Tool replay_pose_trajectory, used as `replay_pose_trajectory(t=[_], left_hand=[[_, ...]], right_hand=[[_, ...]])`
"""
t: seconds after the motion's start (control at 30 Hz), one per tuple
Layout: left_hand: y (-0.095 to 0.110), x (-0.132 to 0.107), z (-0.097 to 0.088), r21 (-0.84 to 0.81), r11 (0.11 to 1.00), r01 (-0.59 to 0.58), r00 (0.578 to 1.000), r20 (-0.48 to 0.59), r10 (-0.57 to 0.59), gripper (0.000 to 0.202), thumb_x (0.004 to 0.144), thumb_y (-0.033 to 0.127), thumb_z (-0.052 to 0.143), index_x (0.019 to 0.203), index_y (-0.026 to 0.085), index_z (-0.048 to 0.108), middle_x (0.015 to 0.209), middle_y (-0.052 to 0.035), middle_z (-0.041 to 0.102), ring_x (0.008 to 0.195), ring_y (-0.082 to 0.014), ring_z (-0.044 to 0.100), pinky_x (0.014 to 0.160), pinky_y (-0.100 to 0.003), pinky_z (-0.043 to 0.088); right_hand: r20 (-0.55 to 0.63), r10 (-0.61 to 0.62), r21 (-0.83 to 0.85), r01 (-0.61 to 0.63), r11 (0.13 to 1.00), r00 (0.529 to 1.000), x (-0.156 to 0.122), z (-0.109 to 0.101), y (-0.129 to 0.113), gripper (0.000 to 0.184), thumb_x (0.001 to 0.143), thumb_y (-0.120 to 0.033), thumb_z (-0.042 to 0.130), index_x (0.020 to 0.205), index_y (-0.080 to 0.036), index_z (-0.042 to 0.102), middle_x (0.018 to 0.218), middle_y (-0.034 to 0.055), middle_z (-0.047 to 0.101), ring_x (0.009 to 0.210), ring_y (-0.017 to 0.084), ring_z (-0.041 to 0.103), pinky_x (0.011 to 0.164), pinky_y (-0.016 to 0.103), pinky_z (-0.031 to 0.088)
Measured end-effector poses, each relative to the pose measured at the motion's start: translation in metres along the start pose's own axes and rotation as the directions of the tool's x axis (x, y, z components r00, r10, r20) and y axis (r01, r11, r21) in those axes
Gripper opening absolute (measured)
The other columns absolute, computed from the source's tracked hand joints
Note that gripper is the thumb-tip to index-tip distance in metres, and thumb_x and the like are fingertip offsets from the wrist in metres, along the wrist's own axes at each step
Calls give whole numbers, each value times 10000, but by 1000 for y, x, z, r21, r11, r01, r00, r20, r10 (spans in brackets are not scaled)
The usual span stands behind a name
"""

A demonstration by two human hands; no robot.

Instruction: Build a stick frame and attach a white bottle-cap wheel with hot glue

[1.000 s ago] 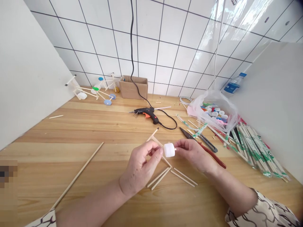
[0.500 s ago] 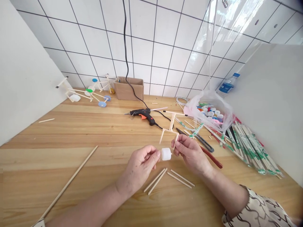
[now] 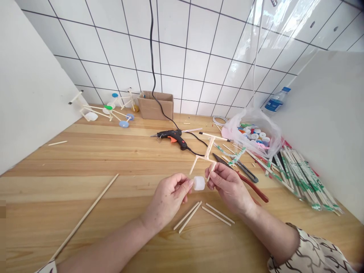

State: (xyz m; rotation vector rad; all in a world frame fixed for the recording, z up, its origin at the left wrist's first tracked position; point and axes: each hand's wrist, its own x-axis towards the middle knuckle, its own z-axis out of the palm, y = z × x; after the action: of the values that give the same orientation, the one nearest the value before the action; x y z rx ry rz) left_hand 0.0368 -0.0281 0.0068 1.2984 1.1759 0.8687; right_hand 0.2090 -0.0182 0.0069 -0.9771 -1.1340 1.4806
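Note:
My left hand [image 3: 173, 195] pinches the left end of a white bottle-cap wheel [image 3: 199, 183]; the fingertips hide what runs through it on that side. My right hand [image 3: 229, 185] is closed on one leg of a stick frame [image 3: 209, 149], a fork of glued wooden sticks topped by a crossbar with black tips. The wheel sits between the two hands, close below the fork's open end. On the tabletop beneath lie several short wooden sticks [image 3: 217, 216], in two pairs.
A black glue gun [image 3: 172, 136] lies behind my hands. Red-handled pliers [image 3: 253, 185] and a utility knife [image 3: 247, 170] are by my right wrist. Further right are a bag of bottle caps [image 3: 253, 131] and wrapped sticks [image 3: 308, 178]. Stick models [image 3: 109, 110] and a cardboard box [image 3: 156, 106] stand at the back.
The frame has tilted slightly, its crossbar shifting right. The thin stick end that stuck out right of the white wheel no longer shows. Both hands keep their hold.

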Motion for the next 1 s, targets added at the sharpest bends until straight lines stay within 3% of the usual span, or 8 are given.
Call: replay_pose_trajectory(t=[0.73,1.0], left_hand=[[5,2,-2,26,999,47,999,-26,-47,276,757,406,511,595,183,506,450,48,504,439,-106,477,482,-220,415],[4,3,-2,35,997,63,998,-19,-62,267,766,395,506,602,185,497,456,45,508,442,-104,469,483,-214,405]], right_hand=[[58,9,-16,-8,1000,998,-4,2,4,174,788,-306,643,737,-168,550,683,-23,475,590,94,413,583,239,326],[43,33,-39,-31,999,999,-3,4,4,228,745,-365,676,723,-175,551,669,-20,471,579,105,414,567,246,335]])
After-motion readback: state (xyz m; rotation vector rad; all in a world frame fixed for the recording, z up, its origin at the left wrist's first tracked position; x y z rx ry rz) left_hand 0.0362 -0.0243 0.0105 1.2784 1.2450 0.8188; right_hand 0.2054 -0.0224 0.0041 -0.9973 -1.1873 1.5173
